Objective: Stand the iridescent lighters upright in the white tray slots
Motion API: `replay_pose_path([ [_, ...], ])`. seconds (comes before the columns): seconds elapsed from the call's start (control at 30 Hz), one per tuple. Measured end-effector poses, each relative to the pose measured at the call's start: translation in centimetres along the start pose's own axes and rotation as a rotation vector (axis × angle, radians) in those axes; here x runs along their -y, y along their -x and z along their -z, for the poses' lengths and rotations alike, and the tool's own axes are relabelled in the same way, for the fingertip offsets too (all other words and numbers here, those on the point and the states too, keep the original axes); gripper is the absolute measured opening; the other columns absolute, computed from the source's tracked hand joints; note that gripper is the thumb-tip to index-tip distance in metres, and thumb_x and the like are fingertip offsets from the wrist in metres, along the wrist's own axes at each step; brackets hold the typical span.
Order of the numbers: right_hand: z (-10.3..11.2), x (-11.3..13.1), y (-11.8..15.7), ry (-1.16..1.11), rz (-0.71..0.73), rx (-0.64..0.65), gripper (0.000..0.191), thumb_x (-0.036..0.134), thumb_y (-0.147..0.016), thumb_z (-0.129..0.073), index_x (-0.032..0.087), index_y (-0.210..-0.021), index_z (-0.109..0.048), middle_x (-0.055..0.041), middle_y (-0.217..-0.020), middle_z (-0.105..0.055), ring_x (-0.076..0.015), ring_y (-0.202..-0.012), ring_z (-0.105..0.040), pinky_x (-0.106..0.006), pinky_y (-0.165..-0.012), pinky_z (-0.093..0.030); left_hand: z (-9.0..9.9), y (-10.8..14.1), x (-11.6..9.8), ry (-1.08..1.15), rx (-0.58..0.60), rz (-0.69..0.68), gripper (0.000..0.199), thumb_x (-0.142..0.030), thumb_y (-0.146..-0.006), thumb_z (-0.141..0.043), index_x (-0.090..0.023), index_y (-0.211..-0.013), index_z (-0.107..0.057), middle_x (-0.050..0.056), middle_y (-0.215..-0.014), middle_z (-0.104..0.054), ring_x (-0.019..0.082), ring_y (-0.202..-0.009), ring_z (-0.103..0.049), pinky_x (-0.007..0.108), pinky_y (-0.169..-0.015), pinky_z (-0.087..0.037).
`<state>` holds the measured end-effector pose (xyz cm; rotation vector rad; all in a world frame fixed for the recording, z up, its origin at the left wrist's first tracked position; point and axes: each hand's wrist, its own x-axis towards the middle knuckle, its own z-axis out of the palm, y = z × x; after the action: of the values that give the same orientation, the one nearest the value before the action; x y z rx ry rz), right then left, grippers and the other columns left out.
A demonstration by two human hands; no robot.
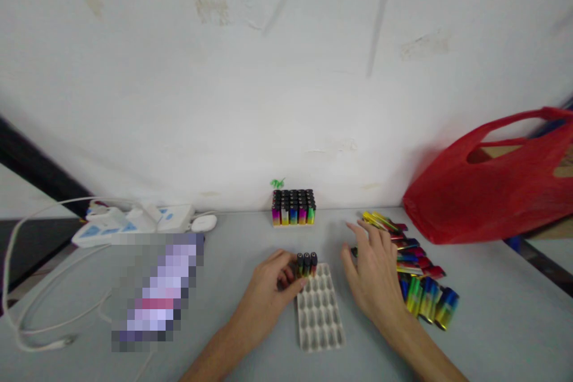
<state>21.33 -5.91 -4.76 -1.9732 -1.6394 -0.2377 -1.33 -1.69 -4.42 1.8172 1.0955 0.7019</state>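
Observation:
A white tray with rows of slots lies on the table, with three black-topped lighters standing side by side at its far end. My left hand grips the tray's far left corner, thumb over the edge and fingers curled beside the lighters. To the right, my right hand reaches over a pile of loose shiny lighters, fingers apart. A small dark end shows between its thumb and forefinger; whether the hand touches it I cannot tell.
A filled block of multicoloured lighters stands against the wall. A red plastic bag is at the right. On the left are a white power strip, a white charger, loose cables and a blurred-out flat object.

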Motion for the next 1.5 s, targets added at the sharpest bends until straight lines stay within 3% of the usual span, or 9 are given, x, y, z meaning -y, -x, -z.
replay_pose_path([
  [0.13,-0.4,-0.9,-0.2,0.235,-0.012,0.014,0.045,0.025,-0.105,-0.048,0.012,-0.146,-0.061,-0.0261,-0.152,-0.06,-0.0449,-0.133,-0.053,-0.06,-0.105,-0.045,0.0,0.1,-0.1,-0.016,0.007,-0.002,0.02,-0.039,-0.091,-0.073,-0.022,-0.088,-0.065,-0.001,-0.083,-0.063,0.019,-0.072,-0.059,0.028,-0.069,-0.046],
  [0.37,0.2,-0.8,-0.1,0.314,-0.03,0.029,0.05,0.03,-0.101,-0.051,0.008,-0.144,-0.063,-0.0304,-0.135,-0.067,-0.0486,-0.118,-0.058,-0.061,-0.098,-0.043,0.0,0.0,0.1,-0.012,0.008,-0.006,0.022,-0.036,-0.091,-0.073,-0.022,-0.08,-0.06,0.0,-0.086,-0.063,0.019,-0.073,-0.059,0.029,-0.068,-0.045],
  [0.57,-0.4,-1.7,0.1,0.328,-0.037,0.018,0.057,0.035,-0.104,-0.05,0.006,-0.151,-0.058,-0.0343,-0.162,-0.05,-0.0515,-0.139,-0.051,-0.065,-0.11,-0.039,-0.1,0.1,0.3,-0.005,0.011,0.002,0.025,-0.037,-0.091,-0.073,-0.022,-0.079,-0.058,-0.001,-0.085,-0.062,0.019,-0.073,-0.058,0.029,-0.068,-0.044],
  [0.73,-0.5,-2.2,-0.1,0.379,-0.041,0.053,0.051,0.042,-0.108,-0.048,0.008,-0.139,-0.069,-0.034,-0.165,-0.048,-0.0521,-0.143,-0.05,-0.066,-0.112,-0.039,-0.1,0.0,0.3,-0.002,0.008,-0.009,0.023,-0.036,-0.092,-0.072,-0.022,-0.079,-0.058,-0.001,-0.086,-0.061,0.019,-0.074,-0.058,0.03,-0.069,-0.044],
  [1.03,0.0,-2.1,-0.6,0.462,-0.073,0.129,0.054,0.048,-0.112,-0.047,0.006,-0.132,-0.073,-0.033,-0.158,-0.055,-0.0479,-0.141,-0.052,-0.062,-0.113,-0.038,0.0,0.0,0.2,-0.001,0.023,0.015,0.023,-0.037,-0.091,-0.072,-0.021,-0.081,-0.059,0.0,-0.088,-0.062,0.019,-0.074,-0.058,0.03,-0.069,-0.043],
  [1.17,0.5,-1.6,-0.7,0.482,-0.075,0.151,0.052,0.048,-0.112,-0.048,0.005,-0.123,-0.075,-0.0318,-0.142,-0.064,-0.0473,-0.128,-0.057,-0.059,-0.105,-0.042,-0.1,0.0,0.2,0.004,0.021,0.01,0.023,-0.037,-0.091,-0.072,-0.021,-0.081,-0.06,0.0,-0.088,-0.062,0.019,-0.075,-0.059,0.03,-0.069,-0.043],
  [1.33,0.3,-1.8,-0.7,0.444,-0.061,0.114,0.044,0.042,-0.11,-0.051,0.006,-0.12,-0.075,-0.0291,-0.128,-0.067,-0.0466,-0.12,-0.058,-0.059,-0.1,-0.042,-0.1,0.1,0.1,-0.007,0.018,-0.006,0.024,-0.037,-0.091,-0.072,-0.022,-0.079,-0.058,0.0,-0.086,-0.06,0.019,-0.074,-0.058,0.03,-0.068,-0.042],
  [1.5,0.1,-1.8,-0.8,0.29,-0.015,0.024,0.036,0.03,-0.11,-0.05,0.013,-0.133,-0.072,-0.0256,-0.132,-0.068,-0.0452,-0.125,-0.056,-0.058,-0.098,-0.04,-0.1,-0.1,0.3,-0.01,0.018,0.0,0.024,-0.036,-0.091,-0.072,-0.022,-0.078,-0.057,0.0,-0.086,-0.06,0.019,-0.074,-0.057,0.029,-0.068,-0.042],
])
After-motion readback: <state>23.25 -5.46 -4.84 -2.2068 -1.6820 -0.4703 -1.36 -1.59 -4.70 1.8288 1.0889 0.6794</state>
